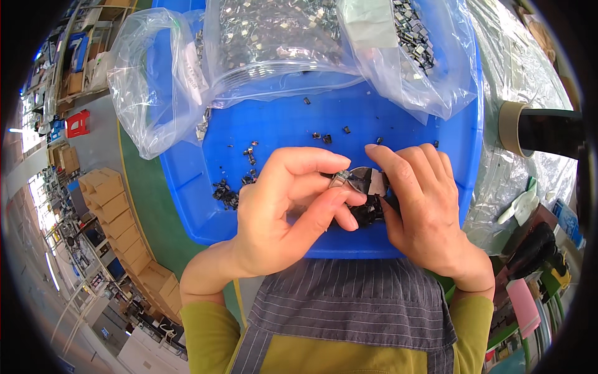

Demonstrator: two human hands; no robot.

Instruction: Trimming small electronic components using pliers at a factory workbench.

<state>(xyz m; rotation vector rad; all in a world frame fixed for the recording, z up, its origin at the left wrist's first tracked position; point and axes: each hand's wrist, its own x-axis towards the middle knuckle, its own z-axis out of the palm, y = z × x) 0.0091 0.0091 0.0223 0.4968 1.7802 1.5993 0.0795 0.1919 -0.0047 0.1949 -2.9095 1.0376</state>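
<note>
My left hand (268, 212) pinches a small silvery metal part (338, 179) between thumb and fingers. My right hand (423, 206) is closed around a pair of pliers (360, 178), whose dark jaws touch or nearly touch the metal part. Fingers hide most of the handles. Under the hands lies a wide blue tray (280, 124). Small black bits lie below the pliers, and a heap of black scraps (225, 194) sits left of my left hand. A few loose bits (326, 138) are scattered farther back.
Clear plastic bags (274, 37) full of small metal parts fill the tray's far side. At the right, a tape roll (514, 128) is near a dark arm-like object, with a white glove-like item (520, 202) on plastic sheeting. Cardboard boxes (118, 212) stand on the left floor.
</note>
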